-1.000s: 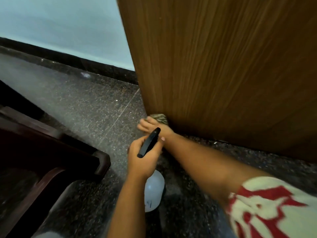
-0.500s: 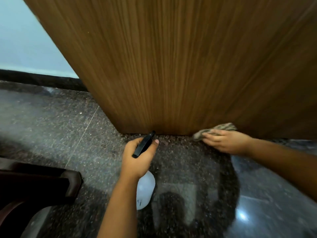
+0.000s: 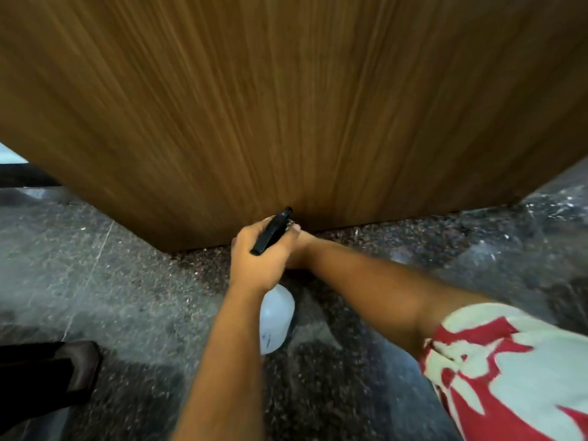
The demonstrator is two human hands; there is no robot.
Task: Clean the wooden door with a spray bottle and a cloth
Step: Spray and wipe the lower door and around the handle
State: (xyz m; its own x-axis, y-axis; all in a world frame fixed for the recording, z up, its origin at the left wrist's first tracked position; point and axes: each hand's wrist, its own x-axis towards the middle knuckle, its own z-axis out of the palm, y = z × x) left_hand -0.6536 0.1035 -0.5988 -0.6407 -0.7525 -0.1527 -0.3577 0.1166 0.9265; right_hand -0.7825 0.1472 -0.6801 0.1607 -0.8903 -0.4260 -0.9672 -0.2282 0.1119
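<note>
The wooden door (image 3: 286,106) fills the upper view, and its bottom edge meets the floor just ahead of my hands. My left hand (image 3: 259,261) grips the neck of a spray bottle. The bottle's black trigger head (image 3: 272,230) points at the foot of the door, and its white body (image 3: 276,316) hangs below my wrist. My right hand (image 3: 302,248) reaches across to the door's bottom edge and is mostly hidden behind my left hand. The cloth is hidden from view, and I cannot tell how the right fingers lie.
The floor (image 3: 127,281) is dark speckled stone with a shiny patch at the right. A dark wooden piece of furniture (image 3: 47,377) stands at the lower left. A black skirting (image 3: 19,176) and a pale wall show at the far left. My red and white sleeve (image 3: 509,370) is at the lower right.
My right hand has swept left along the foot of the door and is now behind my left hand, hiding the cloth. The left hand still holds the bottle.
</note>
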